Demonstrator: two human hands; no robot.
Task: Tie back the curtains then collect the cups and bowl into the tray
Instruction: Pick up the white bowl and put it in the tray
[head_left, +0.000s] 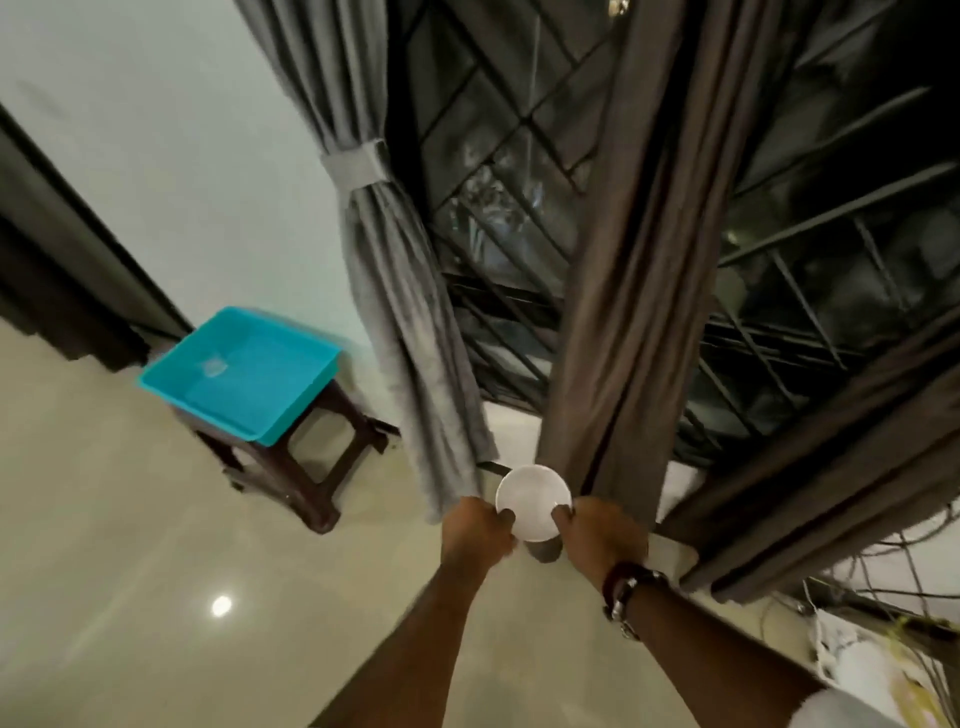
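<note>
A white bowl (532, 496) is held low in front of the window, gripped at its rim from both sides. My left hand (478, 530) pinches its left edge and my right hand (602, 535) its right edge. Something dark (544, 552), blurred, shows just under the bowl between my hands. The grey curtain (400, 270) on the left is gathered by a grey tie band (356, 165). The brown curtain (639, 270) hangs bunched on the right. A turquoise tray (176, 382) rests on a stool to the left; something pale and blurred lies inside it.
The dark brown stool (306, 483) stands on a shiny beige tiled floor (156, 597). A window with a dark metal grille (519, 182) is behind the curtains. Tangled cables and white items (872, 644) lie at the lower right. A dark door frame (62, 260) is at the far left.
</note>
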